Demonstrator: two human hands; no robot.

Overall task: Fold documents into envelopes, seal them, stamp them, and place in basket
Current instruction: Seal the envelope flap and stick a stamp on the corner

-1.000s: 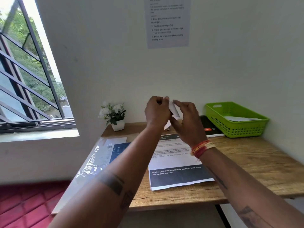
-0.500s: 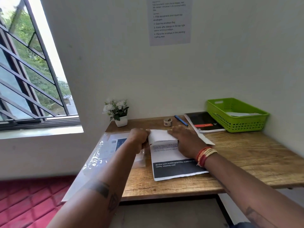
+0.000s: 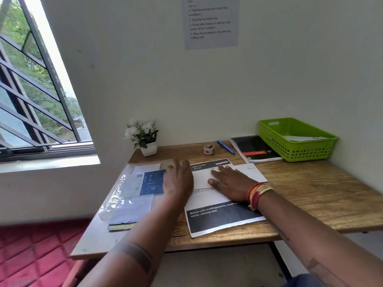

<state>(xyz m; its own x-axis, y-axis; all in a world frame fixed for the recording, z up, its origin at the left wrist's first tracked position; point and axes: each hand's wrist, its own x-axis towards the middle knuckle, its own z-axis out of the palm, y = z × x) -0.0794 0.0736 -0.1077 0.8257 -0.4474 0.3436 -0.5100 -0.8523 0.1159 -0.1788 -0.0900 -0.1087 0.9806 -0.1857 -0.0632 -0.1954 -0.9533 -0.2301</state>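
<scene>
A printed document (image 3: pixel 217 218) with black bands lies flat on the wooden desk (image 3: pixel 310 195). Across its upper half lies a white sheet (image 3: pixel 251 172); I cannot tell whether it is an envelope or folded paper. My right hand (image 3: pixel 230 181) presses flat on this white sheet, fingers straight. My left hand (image 3: pixel 178 179), blurred, hovers with fingers extended at the sheet's left edge and holds nothing. A green basket (image 3: pixel 275 133) stands at the back right with a white envelope (image 3: pixel 304 138) inside. A roll of stamps (image 3: pixel 209 149) sits behind the document.
A clear plastic packet with a blue card (image 3: pixel 134 189) lies at the desk's left. A blue pen (image 3: pixel 226 147) and a black notebook (image 3: pixel 255 149) lie beside the basket. A small potted plant (image 3: pixel 145 139) stands at the back left. An instruction sheet (image 3: pixel 210 21) hangs on the wall.
Both hands came down from mid-air to the desk. The left hand let go of the white sheet's edge and opened; the right hand spread flat on it.
</scene>
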